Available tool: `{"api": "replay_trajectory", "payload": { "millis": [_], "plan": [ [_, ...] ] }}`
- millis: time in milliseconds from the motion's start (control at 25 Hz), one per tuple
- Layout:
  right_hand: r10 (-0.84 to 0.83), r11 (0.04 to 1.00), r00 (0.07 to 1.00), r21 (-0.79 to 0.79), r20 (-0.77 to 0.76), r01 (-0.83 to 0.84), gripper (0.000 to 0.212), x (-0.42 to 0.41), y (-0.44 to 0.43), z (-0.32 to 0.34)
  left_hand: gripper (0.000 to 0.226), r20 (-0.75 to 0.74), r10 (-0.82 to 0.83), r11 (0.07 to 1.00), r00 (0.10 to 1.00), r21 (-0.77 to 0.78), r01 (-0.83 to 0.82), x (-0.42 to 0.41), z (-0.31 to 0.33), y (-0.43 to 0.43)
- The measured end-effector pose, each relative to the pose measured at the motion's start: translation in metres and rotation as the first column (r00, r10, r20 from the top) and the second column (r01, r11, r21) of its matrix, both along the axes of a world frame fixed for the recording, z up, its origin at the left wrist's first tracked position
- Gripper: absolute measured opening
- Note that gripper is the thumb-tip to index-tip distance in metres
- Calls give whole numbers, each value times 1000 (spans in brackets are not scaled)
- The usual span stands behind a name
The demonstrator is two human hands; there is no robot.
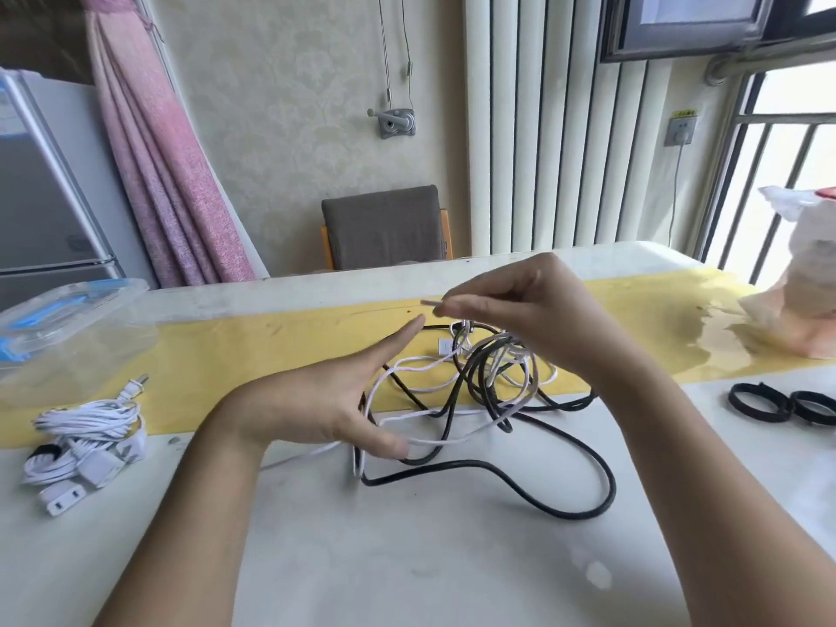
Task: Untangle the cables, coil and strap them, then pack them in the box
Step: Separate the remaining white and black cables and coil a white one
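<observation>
A tangle of cables lies mid-table: a thick black cable (543, 504) loops toward me, and a thin white cable (434, 411) winds through it. My right hand (511, 300) is raised above the tangle and pinches the white cable's plug end between thumb and fingers. My left hand (325, 400) is held flat with straight fingers beside the tangle, its thumb touching the white cable. A white cable bundle (86, 441), coiled and strapped, lies at the left. The clear plastic box (68, 328) with a blue-clipped lid stands at the far left.
Two black strap rings (782, 402) lie at the right edge of the table. A yellow runner (253, 350) crosses the white table. A pink and white bag (796, 282) stands at the far right. A grey chair (384, 228) is behind the table.
</observation>
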State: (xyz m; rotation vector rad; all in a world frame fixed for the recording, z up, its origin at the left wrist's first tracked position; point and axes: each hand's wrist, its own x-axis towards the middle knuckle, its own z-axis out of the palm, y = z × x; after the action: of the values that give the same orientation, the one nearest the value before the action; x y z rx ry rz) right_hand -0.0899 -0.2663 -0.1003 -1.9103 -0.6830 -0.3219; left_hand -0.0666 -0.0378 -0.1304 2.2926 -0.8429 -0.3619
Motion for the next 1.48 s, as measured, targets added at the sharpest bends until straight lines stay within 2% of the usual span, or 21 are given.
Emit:
{"api": "replay_trajectory", "payload": {
  "millis": [80,200,240,320,440,520,600,680,720,760,800,880,960,1000,1040,1120,1160,1240,1320,1400,1480],
  "plan": [
    [83,996,996,-17,-30,-84,10,-3,6,0,101,119,101,969,988,-238,-70,1,2,-5],
    [164,985,986,-52,-29,-165,9,-9,8,1,27,167,127,908,978,-416,-46,-2,0,-27],
    [123,989,992,-80,-16,-124,4,-9,5,2,25,141,141,875,980,-481,-56,-5,1,-30],
    [-140,985,987,-89,80,147,12,1,-10,1,32,45,249,701,967,-697,-148,-8,9,-19],
    [-511,858,856,107,79,502,12,21,-37,-3,27,61,467,425,882,-890,-163,-10,29,8],
    [-653,744,757,194,8,640,11,33,-50,-9,31,70,557,273,828,-956,-103,-14,38,18],
    [-780,613,626,222,16,758,14,39,-63,-15,45,-14,625,87,780,-992,-88,-12,43,25],
    [-859,512,506,181,80,840,31,39,-74,-20,50,-166,683,-91,712,-986,-143,-1,40,39],
    [-873,486,479,88,87,870,41,39,-78,-22,48,-226,710,-140,667,-973,-181,7,36,45],
    [-879,468,470,-50,77,882,48,39,-79,-24,45,-259,766,-133,588,-959,-249,14,31,50],
    [-876,461,479,-199,53,865,54,39,-77,-26,40,-233,842,-50,487,-932,-360,21,23,54],
    [-858,464,513,-386,26,797,64,39,-66,-27,33,-63,932,195,356,-742,-642,32,5,60],
    [-835,468,547,-446,58,763,63,37,-48,-25,27,143,939,345,314,-394,-852,40,-11,59],
    [-817,477,571,-457,85,751,61,36,-38,-24,18,257,910,391,326,-264,-882,40,-16,53],
    [-788,497,605,-464,114,734,58,36,-27,-25,17,351,865,450,358,-228,-864,41,-18,46],
    [-685,621,721,-433,106,654,51,33,-5,-29,36,436,738,667,515,-353,-657,34,-20,17],
    [-605,713,793,-391,73,581,47,31,5,-30,39,439,653,756,617,-426,-496,25,-18,-2],
    [-435,851,900,-309,39,425,34,25,19,-32,38,378,430,861,820,-444,-248,7,-18,-37],
    [-314,906,948,-281,55,317,25,23,23,-31,30,209,273,892,939,-420,-166,-1,-25,-53],
    [-236,939,971,-250,38,238,26,23,18,-28,22,89,268,868,959,-455,-201,2,-31,-53],
    [-166,971,986,-180,-29,158,31,24,8,-25,15,160,341,858,926,-456,-237,6,-29,-49]
  ]
}}
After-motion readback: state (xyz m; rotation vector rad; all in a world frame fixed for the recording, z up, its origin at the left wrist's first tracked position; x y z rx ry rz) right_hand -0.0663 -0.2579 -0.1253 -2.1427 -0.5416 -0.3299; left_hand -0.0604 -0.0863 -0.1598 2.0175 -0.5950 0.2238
